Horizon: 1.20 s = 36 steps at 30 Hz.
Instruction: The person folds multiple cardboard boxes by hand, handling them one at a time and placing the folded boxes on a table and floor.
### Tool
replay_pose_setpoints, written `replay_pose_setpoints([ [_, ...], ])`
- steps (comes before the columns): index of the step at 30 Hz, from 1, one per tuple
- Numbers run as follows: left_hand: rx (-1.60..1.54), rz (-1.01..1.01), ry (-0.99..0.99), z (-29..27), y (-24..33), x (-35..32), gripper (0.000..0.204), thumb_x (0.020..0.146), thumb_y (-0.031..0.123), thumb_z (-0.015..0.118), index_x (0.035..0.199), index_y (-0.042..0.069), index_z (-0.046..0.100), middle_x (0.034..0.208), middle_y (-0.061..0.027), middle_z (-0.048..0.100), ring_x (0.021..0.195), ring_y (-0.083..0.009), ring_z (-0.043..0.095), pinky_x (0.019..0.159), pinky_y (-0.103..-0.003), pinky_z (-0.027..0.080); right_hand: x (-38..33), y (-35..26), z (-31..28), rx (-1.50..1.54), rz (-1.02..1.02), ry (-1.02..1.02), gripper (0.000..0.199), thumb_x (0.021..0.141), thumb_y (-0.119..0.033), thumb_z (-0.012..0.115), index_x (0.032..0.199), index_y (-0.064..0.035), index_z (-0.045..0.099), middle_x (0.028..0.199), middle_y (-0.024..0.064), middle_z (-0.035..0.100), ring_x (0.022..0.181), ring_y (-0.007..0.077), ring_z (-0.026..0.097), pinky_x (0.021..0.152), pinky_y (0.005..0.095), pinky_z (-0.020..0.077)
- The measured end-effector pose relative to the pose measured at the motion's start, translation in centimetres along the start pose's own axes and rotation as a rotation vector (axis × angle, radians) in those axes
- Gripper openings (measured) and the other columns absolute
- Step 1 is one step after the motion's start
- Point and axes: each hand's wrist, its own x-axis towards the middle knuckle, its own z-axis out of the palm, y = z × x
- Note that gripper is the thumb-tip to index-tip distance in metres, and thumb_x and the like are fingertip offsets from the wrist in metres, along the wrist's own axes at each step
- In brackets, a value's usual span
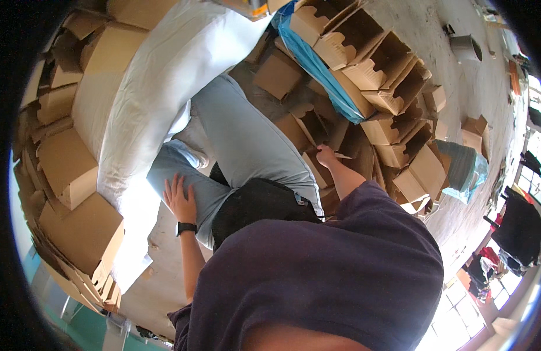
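Observation:
I sit on the floor with light grey trousers [247, 140] stretched out in front. My left hand [179, 199], with a black wristwatch [186, 227] on its wrist, lies flat with spread fingers on my left thigh. My right hand [327, 156] reaches out to the right and pinches a thin pale flat piece [343, 155] above a pile of folded brown cardboard boxes [317, 131]. A black bag [256, 205] rests in my lap. My dark purple top fills the lower middle.
Open brown cardboard cartons [375, 58] are stacked in rows at the upper right beside a blue plastic sheet [317, 64]. More flat cartons [71, 169] pile up on the left, next to a big white sack [159, 93]. The concrete floor [475, 82] stretches right.

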Motion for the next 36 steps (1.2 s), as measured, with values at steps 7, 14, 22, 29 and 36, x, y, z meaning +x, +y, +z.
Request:
replay_pose_setpoints([
  [7,0.013,0.007,0.004,0.6,-0.5,0.3,0.036,0.088,0.028,0.052,0.12,0.012,0.056,0.137,-0.0038,0.045,0.135,-0.0297,0.027,0.11,-0.047,0.015,-1.6,-2.5,-3.4,-0.03,0.258,0.387,0.04,0.08,-0.007,0.056,0.119,-0.0098,0.055,0.133,0.0176,0.041,0.12,0.0342,0.044,0.094,0.0418,0.0433],
  [14,0.031,0.009,0.013,0.0,0.2,0.6,0.035,0.089,0.027,0.052,0.12,0.012,0.057,0.137,-0.0032,0.045,0.134,-0.0295,0.028,0.11,-0.047,0.016,3.7,3.2,-1.8,0.07,0.389,0.035,0.046,0.088,-0.015,0.053,0.133,-0.0114,0.045,0.138,0.0188,0.037,0.124,0.0324,0.041,0.093,0.0436,0.0432],
  [22,0.04,-0.01,0.025,0.4,0.0,0.4,0.034,0.089,0.028,0.052,0.119,0.012,0.057,0.136,-0.0019,0.045,0.134,-0.0279,0.028,0.11,-0.045,0.016,0.5,-0.7,-3.9,0.001,0.386,0.062,0.039,0.085,-0.018,0.052,0.118,0.0021,0.053,0.118,0.0221,0.055,0.109,0.0363,0.054,0.087,0.0442,0.0461],
  [29,0.037,0.0,0.053,0.5,0.1,0.5,0.034,0.089,0.028,0.052,0.118,0.012,0.058,0.135,-0.0026,0.046,0.133,-0.0285,0.03,0.11,-0.045,0.017,-0.9,2.5,-0.8,-0.064,0.233,0.048,0.033,0.08,-0.019,0.055,0.105,0.0019,0.062,0.115,0.0233,0.058,0.106,0.0372,0.057,0.085,0.0447,0.0478],
  [36,0.017,0.007,0.077,0.9,-0.5,0.2,0.034,0.087,0.027,0.053,0.117,0.012,0.058,0.135,-0.0031,0.047,0.132,-0.0287,0.031,0.11,-0.045,0.018,-5.9,-4.1,-2.4,-0.115,0.368,0.205,0.022,0.08,-0.018,0.052,0.086,-0.003,0.068,0.101,0.0206,0.063,0.093,0.0358,0.061,0.079,0.0439,0.0497],
])
